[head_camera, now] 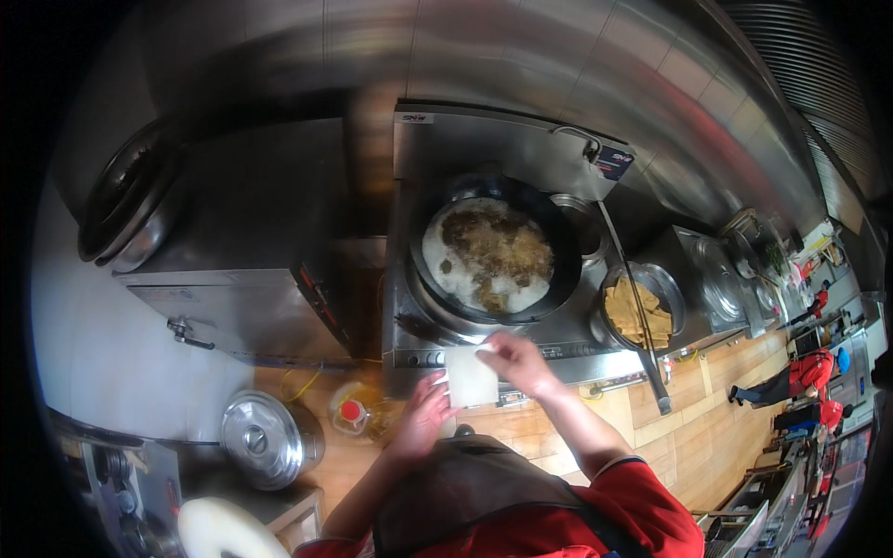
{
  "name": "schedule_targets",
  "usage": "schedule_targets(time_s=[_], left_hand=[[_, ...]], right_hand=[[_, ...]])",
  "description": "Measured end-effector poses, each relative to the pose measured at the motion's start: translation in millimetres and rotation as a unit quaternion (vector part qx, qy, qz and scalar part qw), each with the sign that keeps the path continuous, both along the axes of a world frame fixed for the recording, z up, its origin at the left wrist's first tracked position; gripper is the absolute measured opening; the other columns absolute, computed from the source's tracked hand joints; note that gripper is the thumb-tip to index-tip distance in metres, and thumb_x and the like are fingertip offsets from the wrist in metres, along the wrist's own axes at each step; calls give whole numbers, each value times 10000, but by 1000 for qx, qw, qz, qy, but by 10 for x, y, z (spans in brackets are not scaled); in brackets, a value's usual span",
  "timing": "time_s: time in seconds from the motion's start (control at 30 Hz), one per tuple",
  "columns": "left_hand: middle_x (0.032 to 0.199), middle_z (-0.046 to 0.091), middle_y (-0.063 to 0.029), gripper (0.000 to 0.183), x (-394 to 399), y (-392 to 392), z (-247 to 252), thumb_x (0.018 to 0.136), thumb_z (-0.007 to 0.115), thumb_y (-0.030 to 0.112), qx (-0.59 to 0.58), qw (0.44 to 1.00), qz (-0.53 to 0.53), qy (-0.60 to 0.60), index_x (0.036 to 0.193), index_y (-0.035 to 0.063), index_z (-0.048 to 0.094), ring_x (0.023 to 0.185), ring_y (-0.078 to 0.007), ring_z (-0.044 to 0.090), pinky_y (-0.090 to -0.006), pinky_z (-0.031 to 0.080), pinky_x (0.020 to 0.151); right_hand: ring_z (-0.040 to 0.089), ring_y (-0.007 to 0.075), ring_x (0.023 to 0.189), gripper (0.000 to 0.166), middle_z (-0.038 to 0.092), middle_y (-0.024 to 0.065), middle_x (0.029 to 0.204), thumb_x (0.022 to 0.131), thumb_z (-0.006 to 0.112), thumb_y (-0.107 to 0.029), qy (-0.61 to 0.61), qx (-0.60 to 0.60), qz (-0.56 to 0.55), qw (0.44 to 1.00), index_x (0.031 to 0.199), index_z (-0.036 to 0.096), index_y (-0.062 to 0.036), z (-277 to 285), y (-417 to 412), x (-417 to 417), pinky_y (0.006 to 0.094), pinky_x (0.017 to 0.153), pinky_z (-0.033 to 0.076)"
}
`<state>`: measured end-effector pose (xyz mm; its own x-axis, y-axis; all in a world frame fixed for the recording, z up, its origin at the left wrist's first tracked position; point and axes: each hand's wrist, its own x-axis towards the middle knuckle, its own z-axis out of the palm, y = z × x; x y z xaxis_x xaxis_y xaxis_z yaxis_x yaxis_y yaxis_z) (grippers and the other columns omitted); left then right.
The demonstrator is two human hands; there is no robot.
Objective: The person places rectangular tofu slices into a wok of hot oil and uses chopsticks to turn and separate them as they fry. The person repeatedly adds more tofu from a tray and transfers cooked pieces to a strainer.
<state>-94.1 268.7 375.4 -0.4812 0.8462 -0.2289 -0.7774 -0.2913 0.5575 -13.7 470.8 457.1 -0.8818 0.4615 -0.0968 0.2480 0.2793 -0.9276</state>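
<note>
My left hand (421, 417) holds a flat, white, square slice (473, 380) by its left side, below the front edge of the stove. The fingers of my right hand (520, 364) pinch the same slice at its upper right corner. What it is made of I cannot tell for certain. Just beyond my hands, a large black wok (566, 268) sits on the steel range. Foaming oil (488, 254) in it bubbles around browned pieces. Right of the wok, a metal bowl (673, 293) contains golden, fried-looking sheets (635, 312).
A long-handled utensil (656, 383) rests across the bowl, its handle jutting over the stove front. A faucet (586, 138) rises behind the wok. On the floor at left stand a lidded steel pot (261, 439) and an oil jug (359, 411). People (813, 373) stand far right.
</note>
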Motion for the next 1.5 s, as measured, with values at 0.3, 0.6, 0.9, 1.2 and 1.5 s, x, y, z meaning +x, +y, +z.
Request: schedule_targets(time_s=[0.3,0.6,0.9,1.2,1.5], left_hand=[[1303,551,-169,345,0,-141,-156,1017,486,247,-83,996,-7,18,1331,109,451,1218,-295,554,-450,445,1023],[1209,612,-148,370,4,-732,-509,1015,481,269,-164,982,81,-48,1325,67,464,1090,-265,621,-390,505,939],[1216,608,-146,368,94,-1367,-595,1020,458,296,-182,981,59,-31,1301,61,484,1123,-274,615,-410,490,958],[1196,617,-154,336,389,-1944,-666,1004,505,275,-191,979,71,-14,1268,68,515,1117,-271,617,-386,499,945],[1176,634,-146,358,1707,-2944,-702,987,523,242,-204,946,246,-59,1281,38,503,1067,-259,638,-369,516,880]], right_hand=[[579,67,654,67,635,-12,772,927,642,-121,124,49,-269,954,924,627,-56,-296,1691,187,214,549,420],[697,205,674,118,686,110,815,935,600,-74,64,-25,-419,906,939,642,36,-1373,2696,177,313,599,599],[623,123,800,141,666,74,920,983,582,-120,175,87,-412,890,1021,633,6,-798,815,1014,254,665,539],[657,133,738,122,684,99,978,981,563,-68,111,-44,-154,981,1025,648,7,-1224,-1668,1258,260,655,563],[689,148,792,163,672,95,949,925,627,-44,90,59,244,964,1084,661,-25,-1142,-2904,1237,241,632,528]])
